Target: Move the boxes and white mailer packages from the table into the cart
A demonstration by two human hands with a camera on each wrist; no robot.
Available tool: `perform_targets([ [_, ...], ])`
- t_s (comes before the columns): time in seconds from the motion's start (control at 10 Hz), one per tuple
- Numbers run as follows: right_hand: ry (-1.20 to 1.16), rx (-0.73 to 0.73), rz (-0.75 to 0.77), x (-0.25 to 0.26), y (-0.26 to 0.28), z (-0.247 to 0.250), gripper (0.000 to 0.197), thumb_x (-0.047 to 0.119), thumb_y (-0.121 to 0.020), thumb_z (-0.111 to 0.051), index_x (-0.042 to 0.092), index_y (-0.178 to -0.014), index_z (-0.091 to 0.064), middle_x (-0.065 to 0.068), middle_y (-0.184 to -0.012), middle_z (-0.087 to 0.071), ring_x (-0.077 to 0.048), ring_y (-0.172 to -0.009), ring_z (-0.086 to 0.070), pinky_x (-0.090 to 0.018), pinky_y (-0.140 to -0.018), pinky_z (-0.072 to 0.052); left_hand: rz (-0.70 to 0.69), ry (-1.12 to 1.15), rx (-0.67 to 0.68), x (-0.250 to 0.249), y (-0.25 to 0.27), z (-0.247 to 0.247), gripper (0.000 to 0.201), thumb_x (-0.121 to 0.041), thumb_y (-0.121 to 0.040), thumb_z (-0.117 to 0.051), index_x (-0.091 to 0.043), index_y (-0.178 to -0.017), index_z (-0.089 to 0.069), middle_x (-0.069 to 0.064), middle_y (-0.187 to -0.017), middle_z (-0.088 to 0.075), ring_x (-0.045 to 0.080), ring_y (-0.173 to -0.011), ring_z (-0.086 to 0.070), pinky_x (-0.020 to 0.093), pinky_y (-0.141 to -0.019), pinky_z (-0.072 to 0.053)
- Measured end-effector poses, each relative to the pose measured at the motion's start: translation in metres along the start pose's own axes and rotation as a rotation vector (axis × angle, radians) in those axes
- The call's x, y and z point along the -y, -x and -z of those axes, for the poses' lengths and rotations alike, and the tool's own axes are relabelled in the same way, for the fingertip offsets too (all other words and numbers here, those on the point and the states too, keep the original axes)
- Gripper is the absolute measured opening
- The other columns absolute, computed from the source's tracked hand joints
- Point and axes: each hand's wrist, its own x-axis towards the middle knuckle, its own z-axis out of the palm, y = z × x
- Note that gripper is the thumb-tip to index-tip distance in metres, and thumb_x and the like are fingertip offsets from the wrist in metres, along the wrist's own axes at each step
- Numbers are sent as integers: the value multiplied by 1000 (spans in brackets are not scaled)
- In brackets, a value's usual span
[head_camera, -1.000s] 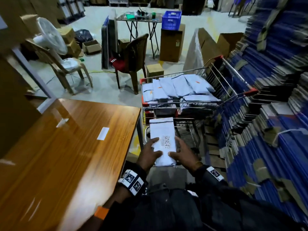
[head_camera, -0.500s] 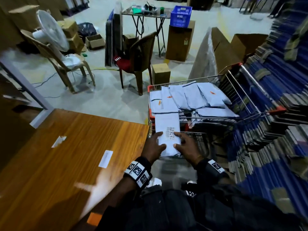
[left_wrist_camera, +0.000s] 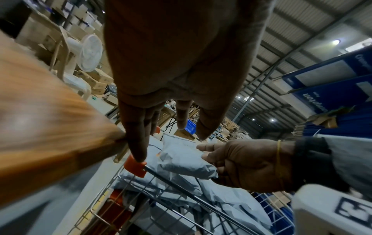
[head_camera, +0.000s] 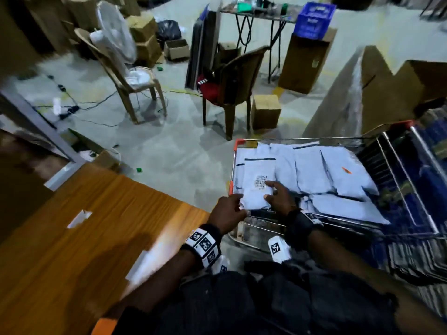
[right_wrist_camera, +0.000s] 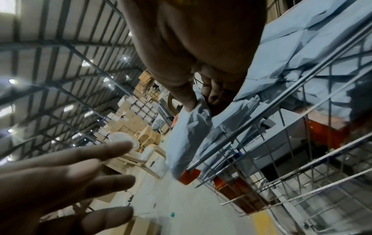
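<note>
A white mailer [head_camera: 257, 172] with a barcode label lies on top of the pile of white mailers at the near left corner of the wire cart [head_camera: 302, 139]. My right hand [head_camera: 278, 197] pinches its near edge between thumb and fingers, plain in the right wrist view [right_wrist_camera: 201, 98]. My left hand [head_camera: 229, 209] hovers beside the cart's orange corner [left_wrist_camera: 135, 165] with its fingers [left_wrist_camera: 138, 143] straight, holding nothing. The mailer [left_wrist_camera: 181, 152] bulges between both hands. The wooden table [head_camera: 84, 250] at my left carries only white label strips [head_camera: 79, 218].
Blue flat-packed cartons [head_camera: 423, 189] are stacked tight against the cart's right side. Beyond the cart stand a brown chair [head_camera: 237, 85], a small cardboard box [head_camera: 266, 112] and large cartons [head_camera: 387, 93]. A tan chair with a fan [head_camera: 125, 76] sits further left.
Both hands carried the mailer forward from in front of the cart onto the pile inside it. My left hand has let go and opened; my right hand still pinches it.
</note>
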Motion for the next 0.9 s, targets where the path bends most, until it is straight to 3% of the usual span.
perform_targets([
  [0.1,70,25,-52,-3,-37,0,49,-3,-79,-64,10,-126,-59,-12,-129,-60,-31,-117,-58,-38,-101,-45,39,-16,-1,0,-16,1,47,-13,-87,-67,-11,-133,-55,12,-118,-64,16,-100,-58,2,-68,-33],
  [0.2,90,48,-53,-4,-63,-3,51,-8,-78,-61,7,-127,-60,-14,-130,-60,-31,-119,-57,-33,-100,-43,71,-65,-20,9,-23,-2,52,-26,-88,-67,-21,-138,-52,12,-131,-57,21,-122,-51,14,-82,-32],
  [0.3,156,103,-84,-2,-86,-6,55,-6,-81,-59,11,-133,-57,-12,-134,-58,-30,-121,-56,-32,-101,-42,112,-88,-27,18,-26,-5,52,-30,-89,-65,-23,-139,-49,11,-133,-55,21,-126,-47,12,-84,-28],
  [0.5,393,234,-16,-1,-108,-11,58,-1,-84,-60,10,-140,-50,-14,-143,-50,-29,-130,-48,-29,-106,-33,167,-131,-48,30,-29,-16,50,-32,-89,-61,-31,-137,-48,6,-133,-52,20,-124,-48,22,-96,-35],
  [0.6,469,283,-42,-1,-110,-15,60,7,-80,-69,12,-137,-53,-26,-135,-51,-37,-121,-53,-36,-101,-43,207,-172,0,23,-33,-20,56,-39,-86,-57,-28,-140,-46,10,-131,-49,26,-122,-51,30,-101,-41],
  [0.7,552,335,-31,-8,-108,-18,64,13,-79,-70,17,-140,-49,-26,-137,-41,-41,-121,-50,-37,-104,-42,233,-225,55,15,-46,-27,58,-38,-82,-57,-28,-138,-47,14,-125,-49,35,-115,-55,39,-98,-46],
  [0.8,610,332,18,-7,-97,-12,63,15,-82,-68,24,-141,-48,-23,-138,-34,-41,-119,-51,-37,-103,-42,194,-290,94,0,-58,-34,53,-29,-82,-62,-31,-133,-51,15,-128,-48,37,-111,-59,39,-95,-49],
  [0.9,525,298,55,-10,-98,-14,57,17,-81,-68,24,-136,-52,-19,-138,-36,-39,-119,-52,-39,-102,-43,169,-314,121,-3,-76,-46,51,-29,-81,-66,-30,-131,-56,14,-135,-47,31,-123,-52,39,-101,-46],
])
